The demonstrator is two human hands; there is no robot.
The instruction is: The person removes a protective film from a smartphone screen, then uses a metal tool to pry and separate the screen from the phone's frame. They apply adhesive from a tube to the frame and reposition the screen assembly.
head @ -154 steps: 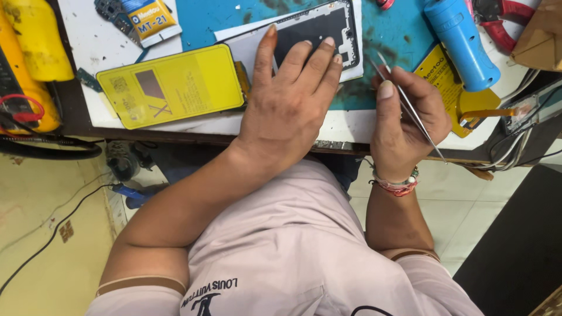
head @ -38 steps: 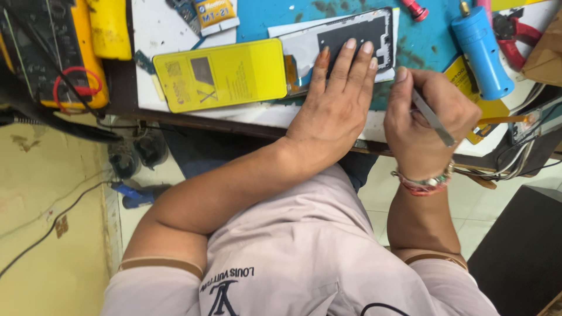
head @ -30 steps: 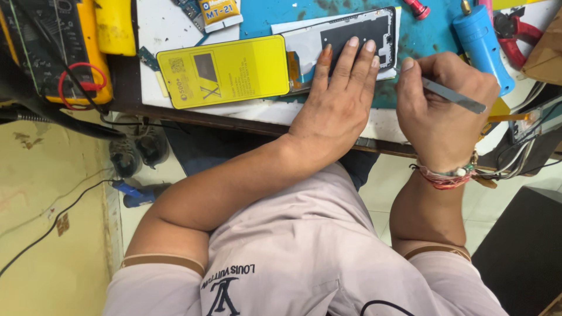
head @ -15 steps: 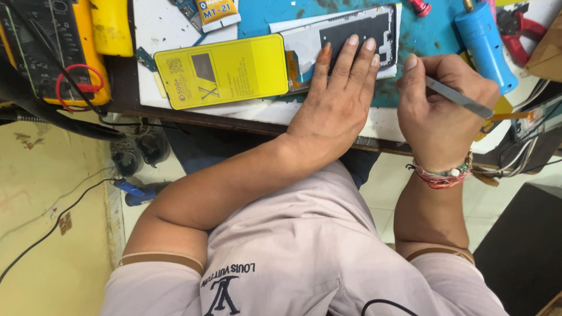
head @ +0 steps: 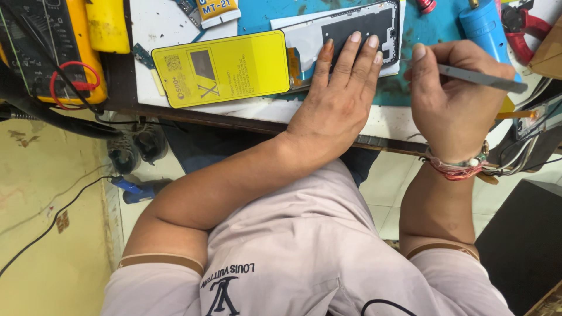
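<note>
- Pressing flat, left hand (head: pixel 336 108) lies with fingers (head: pixel 351 52) spread on the opened phone (head: pixel 351 26), top centre of the frame, on the table (head: pixel 175 17).
- Right hand (head: pixel 453 102), upper right, has its fingers curled around grey tweezers (head: pixel 480 77), the tool lying sideways, just right of the phone.
- Yellow card (head: pixel 225 67) lies touching the phone's left end.
- Blue cylinder (head: pixel 483 29) stands above the right hand.

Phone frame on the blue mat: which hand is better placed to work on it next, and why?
Probably the right. The right hand already has a grip on the thin metal tool, close beside the phone frame. The left hand lies flat on the frame, pressing it down.
</note>
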